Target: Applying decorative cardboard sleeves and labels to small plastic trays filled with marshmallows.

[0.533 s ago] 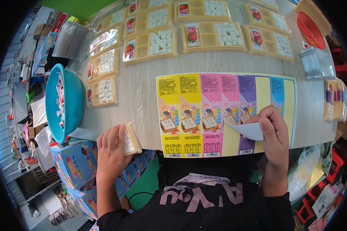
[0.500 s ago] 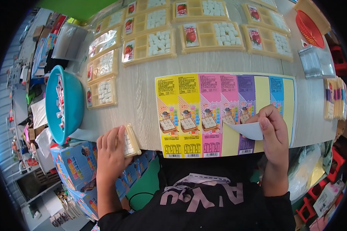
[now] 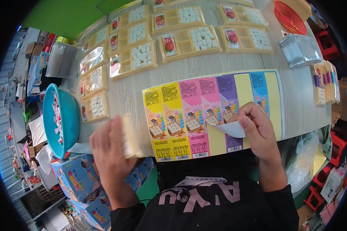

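Shifting now, the left hand (image 3: pixel 113 148) grasps a tray (image 3: pixel 132 134) by the near edge of the bench (image 3: pixel 123 94); the right hand (image 3: pixel 257 131) still pinches a label (image 3: pixel 233 129), not fully peeled.

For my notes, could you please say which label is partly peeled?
The pink label beside the purple one: it alone curls up, in the right hand.

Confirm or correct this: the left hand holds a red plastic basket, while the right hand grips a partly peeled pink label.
Wrong about what the left hand holds: the head view shows a cream rectangular plastic tray of white pieces there. The right hand does grip the partly peeled pink label, as stated.
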### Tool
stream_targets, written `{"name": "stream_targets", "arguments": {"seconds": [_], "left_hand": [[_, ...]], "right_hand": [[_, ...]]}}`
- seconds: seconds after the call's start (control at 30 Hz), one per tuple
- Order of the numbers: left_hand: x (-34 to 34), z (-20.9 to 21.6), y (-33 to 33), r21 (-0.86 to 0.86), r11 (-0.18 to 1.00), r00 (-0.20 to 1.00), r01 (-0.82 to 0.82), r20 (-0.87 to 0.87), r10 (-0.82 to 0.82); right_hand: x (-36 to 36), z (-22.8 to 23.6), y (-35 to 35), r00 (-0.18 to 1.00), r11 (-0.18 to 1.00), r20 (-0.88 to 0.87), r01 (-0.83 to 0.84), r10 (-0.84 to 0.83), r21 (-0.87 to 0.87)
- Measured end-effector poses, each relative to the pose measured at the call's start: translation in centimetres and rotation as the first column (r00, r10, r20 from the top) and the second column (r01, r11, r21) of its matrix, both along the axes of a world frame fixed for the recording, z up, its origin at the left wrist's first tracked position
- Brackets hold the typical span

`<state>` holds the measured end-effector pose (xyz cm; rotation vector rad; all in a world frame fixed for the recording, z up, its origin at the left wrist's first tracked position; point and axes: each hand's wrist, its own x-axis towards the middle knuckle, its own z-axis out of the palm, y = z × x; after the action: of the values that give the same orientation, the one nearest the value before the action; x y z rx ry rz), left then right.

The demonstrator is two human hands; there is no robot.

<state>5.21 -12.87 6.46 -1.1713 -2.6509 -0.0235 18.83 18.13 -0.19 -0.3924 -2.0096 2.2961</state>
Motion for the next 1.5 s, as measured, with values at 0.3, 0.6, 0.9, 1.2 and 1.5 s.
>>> {"name": "stream_targets", "arguments": {"seconds": [0.3,0.6,0.9,1.2,1.5], "left_hand": [[-0.6,-2.9,6.6,-0.033,0.961,0.898,0.274,0.366,-0.244],[-0.5,-4.5,5.6,0.051,0.962,0.924,0.270,0.268,-0.274],[-0.7,-5.0,5.4,0.099,0.962,0.924,0.255,0.267,-0.273],[-0.6,-4.7,5.2,0.126,0.960,0.917,0.249,0.289,-0.276],[0.1,-3.6,5.8,0.159,0.975,0.902,0.156,0.379,-0.206]], "right_hand": [[0.2,0.4,0.0,0.998,0.999,0.063,-0.018,0.016,0.034],[-0.1,0.5,-0.2,0.998,0.997,0.062,-0.029,0.025,0.067],[0.2,1.4,-0.6,0.988,0.988,0.023,0.153,-0.154,0.026],[0.7,2.0,3.7,0.919,0.892,-0.232,0.374,-0.320,0.252],[1.5,5.3,4.2,0.815,0.795,-0.480,0.509,-0.324,0.329]]}}
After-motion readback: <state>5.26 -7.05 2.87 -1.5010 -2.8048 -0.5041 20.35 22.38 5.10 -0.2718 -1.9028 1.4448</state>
